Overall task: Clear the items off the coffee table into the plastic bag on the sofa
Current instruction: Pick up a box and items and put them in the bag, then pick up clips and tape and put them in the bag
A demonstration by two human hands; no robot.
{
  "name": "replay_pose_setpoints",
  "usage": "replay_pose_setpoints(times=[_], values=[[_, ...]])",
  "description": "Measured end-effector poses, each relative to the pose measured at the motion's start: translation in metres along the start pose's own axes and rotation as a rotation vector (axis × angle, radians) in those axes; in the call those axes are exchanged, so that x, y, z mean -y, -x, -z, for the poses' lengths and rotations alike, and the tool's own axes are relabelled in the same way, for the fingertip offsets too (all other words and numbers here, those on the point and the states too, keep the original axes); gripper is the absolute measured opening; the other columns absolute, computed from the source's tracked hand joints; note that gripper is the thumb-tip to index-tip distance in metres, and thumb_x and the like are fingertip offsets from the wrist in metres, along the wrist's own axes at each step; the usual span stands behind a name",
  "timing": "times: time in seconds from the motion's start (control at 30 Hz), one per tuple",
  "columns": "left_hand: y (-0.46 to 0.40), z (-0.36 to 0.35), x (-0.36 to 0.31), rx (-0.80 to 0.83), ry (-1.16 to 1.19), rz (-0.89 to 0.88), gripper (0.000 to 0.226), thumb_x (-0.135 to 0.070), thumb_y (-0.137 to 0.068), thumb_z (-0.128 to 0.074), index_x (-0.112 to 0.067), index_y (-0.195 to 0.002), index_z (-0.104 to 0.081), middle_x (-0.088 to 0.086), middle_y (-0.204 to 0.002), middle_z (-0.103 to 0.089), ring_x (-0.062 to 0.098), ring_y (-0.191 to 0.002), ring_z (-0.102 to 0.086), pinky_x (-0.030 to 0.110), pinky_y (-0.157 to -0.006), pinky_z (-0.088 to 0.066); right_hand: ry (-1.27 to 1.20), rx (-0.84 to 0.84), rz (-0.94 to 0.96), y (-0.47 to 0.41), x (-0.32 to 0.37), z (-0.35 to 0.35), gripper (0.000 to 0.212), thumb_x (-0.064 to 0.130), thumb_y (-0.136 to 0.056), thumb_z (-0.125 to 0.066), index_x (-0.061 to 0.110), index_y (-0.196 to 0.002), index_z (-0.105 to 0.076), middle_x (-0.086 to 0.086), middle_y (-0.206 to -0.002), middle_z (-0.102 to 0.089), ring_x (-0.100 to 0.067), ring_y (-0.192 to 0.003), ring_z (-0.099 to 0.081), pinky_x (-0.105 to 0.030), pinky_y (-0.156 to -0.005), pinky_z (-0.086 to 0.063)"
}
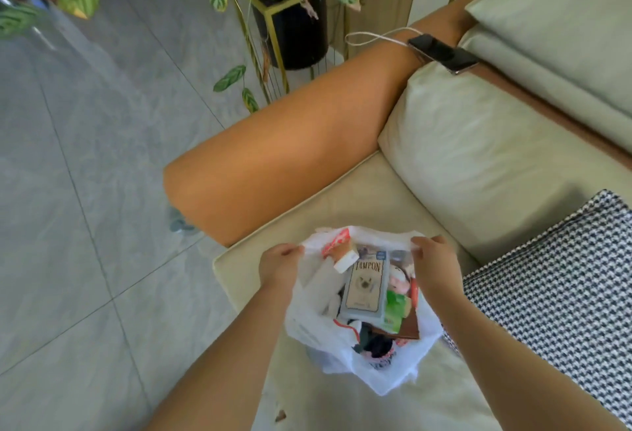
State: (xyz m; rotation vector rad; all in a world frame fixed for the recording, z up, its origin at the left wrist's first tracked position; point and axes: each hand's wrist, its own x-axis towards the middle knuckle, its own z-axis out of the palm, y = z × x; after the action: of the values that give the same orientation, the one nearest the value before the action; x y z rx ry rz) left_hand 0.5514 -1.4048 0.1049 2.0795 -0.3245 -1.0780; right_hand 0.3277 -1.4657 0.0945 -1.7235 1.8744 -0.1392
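**Both hands pinching open a full bag on a sofa**

Seen from above: white plastic bag [355, 355] sitting on the cream sofa [478, 164] seat, near the front edge, mouth wide open. Left hand [278, 264] pinching the bag's left rim, fingers curled on the plastic. Right hand [434, 261] pinching the right rim the same way, both rims pulled apart. Inside the bag: grey-blue box [366, 290] marked "TAMPON" lying in the middle, green packet [396, 311] touching its right side, small white block [345, 261] at its upper left, other items beneath too jumbled to tell apart. Right of the bag, black-and-white checked cushion [561, 290]. Beyond the bag, orange armrest [290, 153], dark phone [443, 53] with a cable lying on its far end. Past the armrest, potted plant [290, 20] on a gold stand, on grey floor [68, 191] tiles.
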Motion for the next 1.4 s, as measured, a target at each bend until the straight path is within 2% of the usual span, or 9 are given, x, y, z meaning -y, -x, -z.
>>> replay_pose_setpoints(times=[0.1,0.3,0.47,0.57,0.63,0.7,0.9,1.13,1.4], values=[[0.006,0.005,-0.019,-0.012,-0.065,-0.106,0.017,-0.01,-0.085,-0.065,-0.003,-0.1,-0.071,0.009,-0.098,-0.067,0.021,-0.089,-0.058,0.026,-0.082,-0.044,-0.087,-0.03,-0.007,0.011,-0.006,0.021,0.027,0.006,-0.092,-0.047,0.007,-0.115,-0.062,-0.015,-0.116,-0.052,-0.03,-0.101,-0.053,-0.024,-0.075,-0.035],[0.016,0.012,0.001,0.03,-0.293,-0.117,0.039,0.001,-0.085,-0.058,-0.007,-0.123,-0.058,0.013,-0.122,-0.061,0.029,-0.108,-0.058,0.034,-0.09,-0.046,0.068,0.055,-0.002,0.025,-0.003,0.018,0.029,0.013,-0.094,-0.044,0.015,-0.117,-0.062,-0.009,-0.114,-0.053,-0.03,-0.091,-0.06,-0.028,-0.071,-0.044],[0.021,0.029,0.023,-0.054,-0.659,0.005,0.059,-0.027,-0.087,-0.061,-0.026,-0.141,-0.038,0.008,-0.137,-0.045,0.031,-0.124,-0.042,0.038,-0.097,-0.04,0.091,0.03,-0.011,0.023,-0.001,0.008,0.03,0.018,-0.097,-0.042,0.019,-0.121,-0.06,-0.006,-0.119,-0.053,-0.026,-0.091,-0.061,-0.034,-0.074,-0.053],[0.026,0.028,0.038,0.032,-0.472,0.115,0.056,-0.024,-0.086,-0.064,-0.014,-0.137,-0.043,0.013,-0.135,-0.049,0.034,-0.118,-0.05,0.037,-0.093,-0.043,0.063,0.033,-0.013,0.021,-0.004,0.004,0.031,0.017,-0.097,-0.042,0.019,-0.121,-0.06,-0.006,-0.121,-0.054,-0.026,-0.093,-0.061,-0.033,-0.074,-0.052],[0.027,0.026,0.036,-0.052,-0.385,0.005,0.025,-0.017,-0.089,-0.058,-0.007,-0.111,-0.059,0.016,-0.117,-0.063,0.032,-0.102,-0.059,0.036,-0.086,-0.048,0.035,-0.007,0.003,0.017,-0.006,0.006,0.03,0.017,-0.097,-0.042,0.018,-0.12,-0.061,-0.007,-0.121,-0.053,-0.027,-0.092,-0.061,-0.033,-0.074,-0.051],[0.024,0.029,0.027,-0.163,-0.316,-0.107,0.016,-0.015,-0.09,-0.058,-0.007,-0.103,-0.063,0.014,-0.108,-0.067,0.029,-0.096,-0.061,0.032,-0.081,-0.047,0.022,-0.069,0.005,0.012,-0.007,0.009,0.03,0.017,-0.097,-0.041,0.017,-0.118,-0.062,-0.008,-0.119,-0.053,-0.027,-0.088,-0.059,-0.032,-0.072,-0.049],[0.021,0.042,0.024,-0.087,-0.297,-0.052,0.044,-0.014,-0.087,-0.064,-0.013,-0.13,-0.053,0.012,-0.122,-0.058,0.028,-0.107,-0.058,0.03,-0.087,-0.043,0.076,-0.005,0.038,0.018,-0.004,0.0,0.037,0.014,-0.093,-0.045,0.019,-0.129,-0.052,-0.006,-0.127,-0.051,-0.028,-0.102,-0.056,-0.033,-0.073,-0.047],[0.049,0.054,0.039,-0.001,-0.269,-0.007,0.059,-0.018,-0.089,-0.063,-0.016,-0.142,-0.038,0.012,-0.135,-0.049,0.026,-0.123,-0.05,0.033,-0.101,-0.041,0.327,0.039,0.252,0.046,0.018,-0.017,0.046,0.023,-0.093,-0.048,0.024,-0.139,-0.041,0.001,-0.144,-0.04,-0.02,-0.133,-0.036,-0.038,-0.108,-0.032],[0.086,0.098,0.085,0.1,-0.34,0.052,0.054,-0.027,-0.092,-0.056,-0.02,-0.142,-0.036,0.007,-0.123,-0.058,0.023,-0.113,-0.056,0.03,-0.095,-0.046,0.336,0.111,0.419,0.106,0.061,-0.049,0.037,0.023,-0.092,-0.047,0.023,-0.129,-0.051,0.002,-0.131,-0.054,-0.02,-0.122,-0.046,-0.032,-0.102,-0.036]])
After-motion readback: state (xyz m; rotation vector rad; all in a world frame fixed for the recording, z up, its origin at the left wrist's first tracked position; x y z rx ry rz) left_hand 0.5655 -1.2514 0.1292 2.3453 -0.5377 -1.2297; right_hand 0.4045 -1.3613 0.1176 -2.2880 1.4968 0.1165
